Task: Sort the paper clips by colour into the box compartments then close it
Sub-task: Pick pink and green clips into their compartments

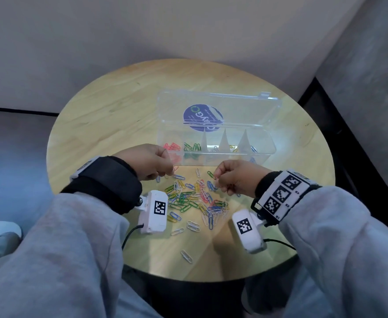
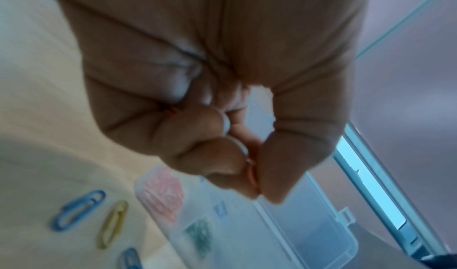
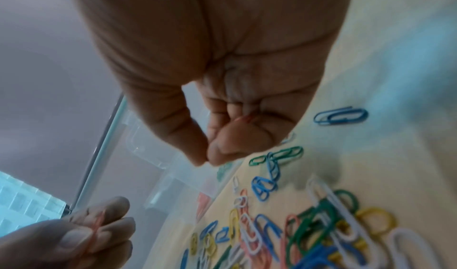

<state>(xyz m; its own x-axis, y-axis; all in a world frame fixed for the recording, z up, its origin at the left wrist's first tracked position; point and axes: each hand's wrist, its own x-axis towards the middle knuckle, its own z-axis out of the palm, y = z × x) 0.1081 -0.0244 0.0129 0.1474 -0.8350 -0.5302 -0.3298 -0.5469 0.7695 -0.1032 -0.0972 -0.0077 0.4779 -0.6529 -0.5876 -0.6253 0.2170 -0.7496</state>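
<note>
A clear compartment box stands open on the round table, its lid tipped back. Red clips fill its leftmost compartment and green clips the one beside it. A loose pile of mixed-colour paper clips lies in front of the box. My left hand hovers by the box's left front corner and pinches a red clip between thumb and forefinger. My right hand is curled over the pile's far edge, thumb and forefinger tips together, with a red clip tucked in the curled fingers.
A green clip lies just beyond my right fingertips. Single white clips lie scattered toward the table's near edge. The wooden tabletop is bare left of and behind the box. Walls close in behind and to the right.
</note>
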